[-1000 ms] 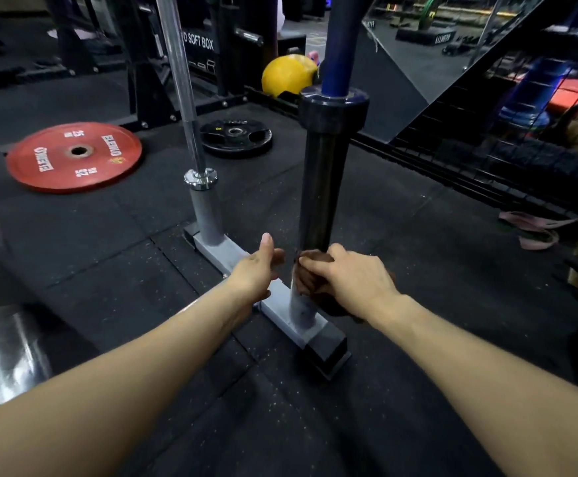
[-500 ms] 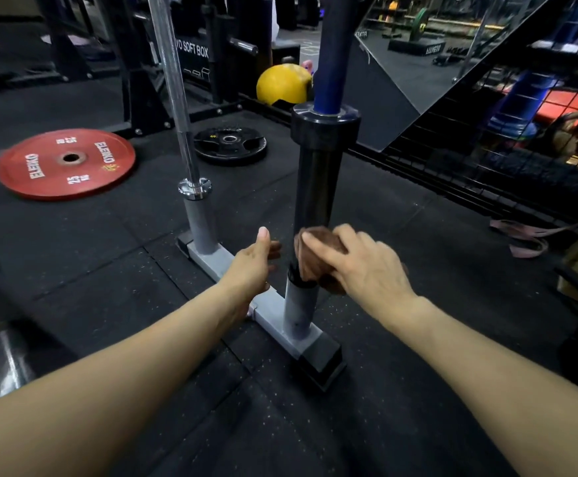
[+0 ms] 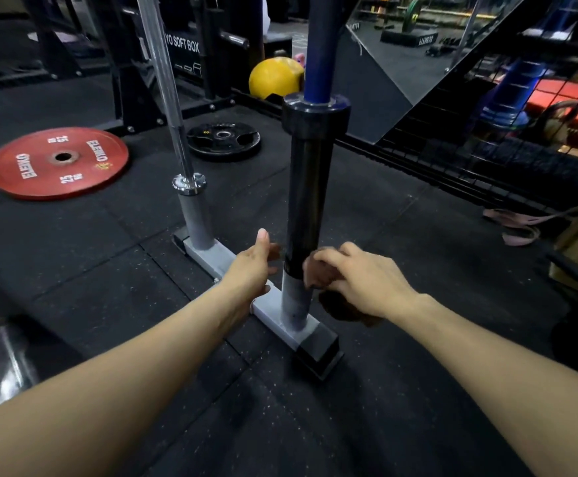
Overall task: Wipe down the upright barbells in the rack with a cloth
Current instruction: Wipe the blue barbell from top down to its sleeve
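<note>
The right hand (image 3: 366,285) grips a brown cloth (image 3: 318,273) against the low right side of the near barbell's dark sleeve (image 3: 303,201); the left hand (image 3: 255,270) hovers open beside it. Wiping looks underway, and the next stroke likely calls for sliding up toward the collar, with the far-left silver barbell (image 3: 177,132) in the grey rack (image 3: 219,259) still to do.

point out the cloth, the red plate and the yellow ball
cloth (image 3: 317,271): head view, on the brown fold under the right hand's fingers
red plate (image 3: 22,156): head view, on its flat face left of the hub
yellow ball (image 3: 274,77): head view, on its front surface
</note>
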Motion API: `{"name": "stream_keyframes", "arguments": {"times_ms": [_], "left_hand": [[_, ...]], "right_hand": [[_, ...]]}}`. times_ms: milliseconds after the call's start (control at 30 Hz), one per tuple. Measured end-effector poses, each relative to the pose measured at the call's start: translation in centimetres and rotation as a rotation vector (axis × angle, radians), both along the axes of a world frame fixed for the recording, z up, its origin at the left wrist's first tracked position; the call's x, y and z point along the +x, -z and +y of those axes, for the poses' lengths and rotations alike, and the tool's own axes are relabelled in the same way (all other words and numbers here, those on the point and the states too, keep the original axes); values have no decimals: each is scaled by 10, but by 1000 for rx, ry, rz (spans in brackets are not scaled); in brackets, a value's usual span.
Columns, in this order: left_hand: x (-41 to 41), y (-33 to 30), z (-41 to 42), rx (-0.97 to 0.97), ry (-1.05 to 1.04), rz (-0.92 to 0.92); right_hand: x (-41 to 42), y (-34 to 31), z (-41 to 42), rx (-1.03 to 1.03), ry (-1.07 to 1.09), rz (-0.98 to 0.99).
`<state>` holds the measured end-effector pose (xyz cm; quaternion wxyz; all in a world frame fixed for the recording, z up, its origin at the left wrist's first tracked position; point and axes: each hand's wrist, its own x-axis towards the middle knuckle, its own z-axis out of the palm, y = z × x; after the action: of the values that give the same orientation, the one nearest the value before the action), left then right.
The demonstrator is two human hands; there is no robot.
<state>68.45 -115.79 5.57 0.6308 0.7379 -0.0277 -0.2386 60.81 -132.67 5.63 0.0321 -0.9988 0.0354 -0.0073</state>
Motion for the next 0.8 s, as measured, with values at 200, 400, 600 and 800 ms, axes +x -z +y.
{"name": "stream_keyframes", "arguments": {"times_ms": [200,400,600,800], "left_hand": [[8,-9,4,9,-3,-5],[14,-4,0,32,9,-18],[7,17,-15,97,107,-92],[8,30,-19,69,93,-200]], "right_hand": [[22,-37,23,432,303,-319],[33,14,53,608,554,-188],[38,31,20,543,414,-38],[60,18,-19,446,268,64]]}}
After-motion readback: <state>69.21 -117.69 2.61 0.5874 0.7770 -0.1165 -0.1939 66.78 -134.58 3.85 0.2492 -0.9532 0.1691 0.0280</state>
